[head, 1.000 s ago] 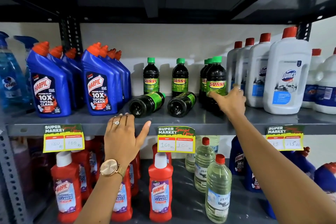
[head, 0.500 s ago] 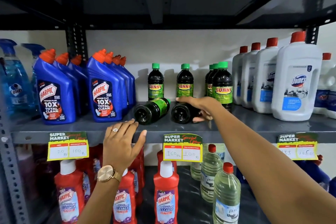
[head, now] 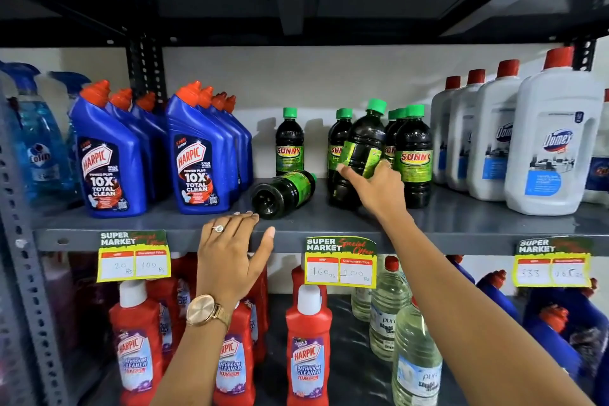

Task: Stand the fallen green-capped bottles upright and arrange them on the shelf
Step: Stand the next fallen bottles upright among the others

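Note:
My right hand (head: 375, 188) grips a dark green-capped bottle (head: 362, 145) around its label, holding it nearly upright and tilted a little to the right, its base at the grey shelf (head: 461, 224). One more green-capped bottle (head: 283, 193) lies on its side, base toward me, just left of it. Upright green-capped bottles stand behind: one alone (head: 289, 145), one (head: 337, 142) partly hidden by the held bottle, and a row (head: 414, 155) at the right. My left hand (head: 230, 254) rests open on the shelf's front edge, fingertips near the fallen bottle's base.
Blue Harpic bottles (head: 197, 158) crowd the shelf's left, white Domex bottles (head: 553, 142) the right. Price tags (head: 341, 260) hang on the shelf edge. Red Harpic bottles (head: 308, 346) and clear bottles (head: 415, 356) fill the shelf below. A dark shelf is overhead.
My right hand took hold of the right fallen bottle and tipped it up from lying flat to almost upright. My left hand stayed at the shelf edge.

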`<state>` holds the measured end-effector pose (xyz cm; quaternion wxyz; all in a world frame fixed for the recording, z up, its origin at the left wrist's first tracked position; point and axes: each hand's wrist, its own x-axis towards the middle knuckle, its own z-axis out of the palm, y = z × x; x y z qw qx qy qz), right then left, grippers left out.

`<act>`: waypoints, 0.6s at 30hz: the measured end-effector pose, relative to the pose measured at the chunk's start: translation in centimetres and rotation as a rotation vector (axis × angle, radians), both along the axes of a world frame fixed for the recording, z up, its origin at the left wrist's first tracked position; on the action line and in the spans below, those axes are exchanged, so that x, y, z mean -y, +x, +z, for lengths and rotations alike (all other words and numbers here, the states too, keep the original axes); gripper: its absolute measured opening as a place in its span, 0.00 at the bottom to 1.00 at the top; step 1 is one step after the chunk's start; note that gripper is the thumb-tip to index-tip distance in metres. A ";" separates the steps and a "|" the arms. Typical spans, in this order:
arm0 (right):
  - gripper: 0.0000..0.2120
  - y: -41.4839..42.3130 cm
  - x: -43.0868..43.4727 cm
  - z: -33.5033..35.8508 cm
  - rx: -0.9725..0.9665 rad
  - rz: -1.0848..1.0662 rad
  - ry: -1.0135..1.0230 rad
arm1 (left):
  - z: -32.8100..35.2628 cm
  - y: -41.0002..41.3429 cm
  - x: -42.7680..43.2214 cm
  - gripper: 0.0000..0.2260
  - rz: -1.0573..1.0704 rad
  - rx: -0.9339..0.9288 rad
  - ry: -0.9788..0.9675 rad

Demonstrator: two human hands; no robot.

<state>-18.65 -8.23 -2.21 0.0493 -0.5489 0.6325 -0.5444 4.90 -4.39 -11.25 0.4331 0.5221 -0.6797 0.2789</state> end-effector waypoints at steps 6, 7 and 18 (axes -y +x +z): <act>0.39 0.4 0.3 0.0 -0.176 -0.025 0.077 | 0.0 0.0 -0.2 0.21 -0.013 -0.022 0.030; 0.38 0.4 0.4 0.1 -0.141 0.006 0.092 | 0.0 0.0 -0.2 0.21 -0.014 -0.024 0.033; 0.47 0.1 1.3 -0.3 0.011 0.100 0.109 | 0.0 0.0 -0.1 0.21 -0.019 -0.030 0.029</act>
